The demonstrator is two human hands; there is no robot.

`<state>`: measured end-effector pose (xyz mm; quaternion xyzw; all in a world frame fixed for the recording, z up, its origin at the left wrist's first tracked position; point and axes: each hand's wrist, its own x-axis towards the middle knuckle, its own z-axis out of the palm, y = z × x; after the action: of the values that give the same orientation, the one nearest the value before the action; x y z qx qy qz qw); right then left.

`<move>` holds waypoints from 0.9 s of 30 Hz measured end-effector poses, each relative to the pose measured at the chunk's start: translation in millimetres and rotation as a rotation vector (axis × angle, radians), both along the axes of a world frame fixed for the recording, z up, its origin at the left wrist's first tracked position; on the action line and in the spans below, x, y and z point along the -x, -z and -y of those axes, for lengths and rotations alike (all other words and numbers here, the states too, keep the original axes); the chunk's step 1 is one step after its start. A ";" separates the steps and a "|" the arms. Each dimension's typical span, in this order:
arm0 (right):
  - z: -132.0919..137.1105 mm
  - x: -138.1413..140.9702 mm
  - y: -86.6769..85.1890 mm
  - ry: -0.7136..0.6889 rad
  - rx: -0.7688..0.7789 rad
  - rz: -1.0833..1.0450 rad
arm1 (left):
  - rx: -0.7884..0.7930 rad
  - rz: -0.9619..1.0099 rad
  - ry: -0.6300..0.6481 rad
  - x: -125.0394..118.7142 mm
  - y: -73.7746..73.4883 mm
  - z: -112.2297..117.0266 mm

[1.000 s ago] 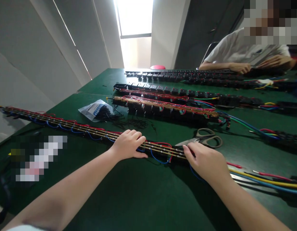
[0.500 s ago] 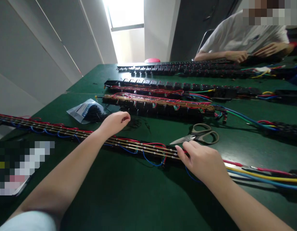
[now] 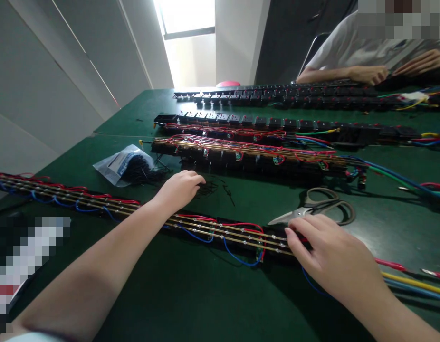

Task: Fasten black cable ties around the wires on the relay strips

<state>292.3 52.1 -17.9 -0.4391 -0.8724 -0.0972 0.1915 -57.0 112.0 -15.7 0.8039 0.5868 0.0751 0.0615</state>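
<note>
A long socket strip [image 3: 220, 230] with brass rails and red and blue wires lies across the green table [image 3: 191, 294] in front of me. My right hand [image 3: 330, 256] rests on its right end, fingers curled down onto the rails and wires. My left hand [image 3: 180, 187] reaches past the strip to a loose pile of small black cable ties [image 3: 209, 187], its fingers bent together over them. Whether they grip a tie is hidden.
Scissors [image 3: 316, 209] lie just beyond my right hand. A plastic bag of black ties [image 3: 129, 164] sits at the left. Further socket strips [image 3: 248, 152] lie in rows behind. Thick coloured cables [image 3: 412, 282] run off right. Another person's hands [image 3: 369, 73] work at the far end.
My left hand lifted off the near strip and moved forward to the pile of black ties. My right hand stayed on the strip's right end.
</note>
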 end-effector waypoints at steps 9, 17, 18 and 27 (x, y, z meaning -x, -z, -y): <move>-5.6 -3.7 -1.0 -0.102 0.003 0.026 | 0.066 -0.035 0.006 0.4 -17.2 4.8; -10.7 -6.0 4.8 -0.094 0.044 0.070 | 0.189 -0.165 -0.074 33.6 -28.3 3.3; -11.0 -6.4 6.0 -0.078 0.070 0.076 | 0.183 -0.175 -0.059 32.1 -24.8 1.5; -6.5 -3.0 9.8 0.170 0.174 0.127 | 0.166 -0.190 -0.072 28.7 -11.2 -4.5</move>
<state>295.3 58.6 -27.7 -0.5192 -0.8477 -0.0646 0.0881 -85.7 116.5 -4.6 0.7779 0.6227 -0.0481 0.0691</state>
